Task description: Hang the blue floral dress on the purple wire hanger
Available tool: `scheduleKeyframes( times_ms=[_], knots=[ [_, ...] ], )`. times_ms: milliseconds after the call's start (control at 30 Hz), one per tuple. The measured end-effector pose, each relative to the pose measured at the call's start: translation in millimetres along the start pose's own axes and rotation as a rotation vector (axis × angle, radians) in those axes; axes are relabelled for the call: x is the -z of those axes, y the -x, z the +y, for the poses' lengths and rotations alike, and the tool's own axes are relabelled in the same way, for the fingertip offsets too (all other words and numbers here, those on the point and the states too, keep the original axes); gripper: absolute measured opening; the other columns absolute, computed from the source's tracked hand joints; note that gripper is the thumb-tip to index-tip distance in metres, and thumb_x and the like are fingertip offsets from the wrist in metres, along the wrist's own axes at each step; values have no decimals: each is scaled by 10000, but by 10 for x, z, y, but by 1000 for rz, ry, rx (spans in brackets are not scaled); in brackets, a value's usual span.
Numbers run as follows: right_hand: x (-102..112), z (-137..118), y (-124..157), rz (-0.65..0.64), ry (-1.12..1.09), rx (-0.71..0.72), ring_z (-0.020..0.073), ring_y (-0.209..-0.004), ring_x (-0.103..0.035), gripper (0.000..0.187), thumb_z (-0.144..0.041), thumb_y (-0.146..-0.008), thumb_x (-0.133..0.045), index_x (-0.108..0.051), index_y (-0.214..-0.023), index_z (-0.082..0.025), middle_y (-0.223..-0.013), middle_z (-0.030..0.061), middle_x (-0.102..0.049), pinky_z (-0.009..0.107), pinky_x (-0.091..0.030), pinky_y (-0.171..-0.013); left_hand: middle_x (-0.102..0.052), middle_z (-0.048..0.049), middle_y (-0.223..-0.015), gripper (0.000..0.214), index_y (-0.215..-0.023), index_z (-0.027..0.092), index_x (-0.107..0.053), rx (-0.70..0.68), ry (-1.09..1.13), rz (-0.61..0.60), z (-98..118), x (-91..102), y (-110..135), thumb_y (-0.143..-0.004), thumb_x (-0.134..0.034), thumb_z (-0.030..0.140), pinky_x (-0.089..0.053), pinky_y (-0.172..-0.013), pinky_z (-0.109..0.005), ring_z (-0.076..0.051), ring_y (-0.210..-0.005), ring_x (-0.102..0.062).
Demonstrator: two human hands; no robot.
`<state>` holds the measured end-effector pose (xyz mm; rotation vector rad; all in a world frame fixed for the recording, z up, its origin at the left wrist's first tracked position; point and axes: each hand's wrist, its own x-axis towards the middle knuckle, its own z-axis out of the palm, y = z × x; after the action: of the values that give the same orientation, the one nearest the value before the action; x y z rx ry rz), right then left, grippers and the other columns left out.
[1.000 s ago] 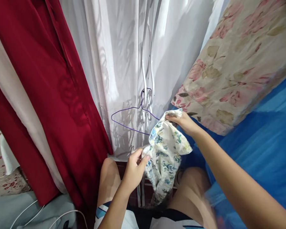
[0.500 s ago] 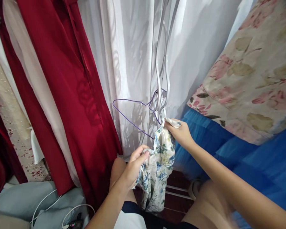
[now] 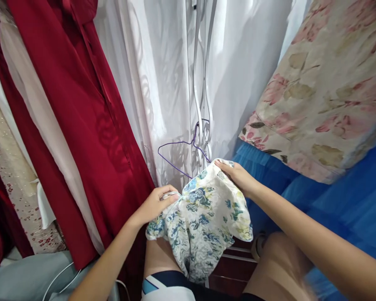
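Between the bent legs of a seated person, in front of a white curtain (image 3: 163, 83), a floral garment (image 3: 203, 221) is hanging stretched between two hands. The left hand (image 3: 155, 205) is grasping its upper edge on one side, thumb lying along the cloth and fingers curling under; the right hand (image 3: 235, 175), set a little higher, is pinching the opposite corner of that edge. The left forearm is slanting up from the lower left, the right one is coming in long and nearly straight from the lower right. The neckline is running taut and tilted from hand to hand, while the loose lower part is drooping over the nearer thigh.

Just behind that edge, a purple hanger (image 3: 192, 143) is hooking onto a white metal stand (image 3: 196, 98). Its left end is sticking out free before the curtain; its right end is disappearing at the cloth, and I cannot tell whether it is inside.

Room is tightening on both flanks. A red gown (image 3: 69, 104) is falling close beside the left hand, and blue tulle (image 3: 260, 175) is crowding the right wrist, with the hem of a pink-flowered fabric (image 3: 316, 96) hanging just above. Below, a strip of dark floor (image 3: 228, 271) is showing beside the garment. Farther out, a white cable (image 3: 58, 276) is looping over a grey cushion (image 3: 21, 271).
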<state>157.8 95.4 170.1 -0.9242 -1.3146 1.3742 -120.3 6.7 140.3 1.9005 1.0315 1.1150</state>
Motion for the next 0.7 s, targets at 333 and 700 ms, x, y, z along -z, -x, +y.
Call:
scheduleKeyframes(
  times_ms=[333,700],
  knots=[
    [246,-239,-6,-67,-60,-145,193,-527,-648,246,-382,-701,-805,-701,-752,-165,-653,57,-714,289,-532,-511,-627,-41,-863,129,-843,215,-651,-113,-776,-74,-762,828,-417,-830,-524,229,-384,-897,-335,-225,-900,-530],
    [291,-431,130,-162,-14,-234,307,-744,-734,290,-413,-744,-746,-739,-918,-181,-922,133,-772,401,-600,-649,-632,-80,-1042,250,-1060,189,-548,-79,-583,286,-558,846,-1440,-868,-408,111,-417,-873,-340,-218,-946,-555]
  ],
)
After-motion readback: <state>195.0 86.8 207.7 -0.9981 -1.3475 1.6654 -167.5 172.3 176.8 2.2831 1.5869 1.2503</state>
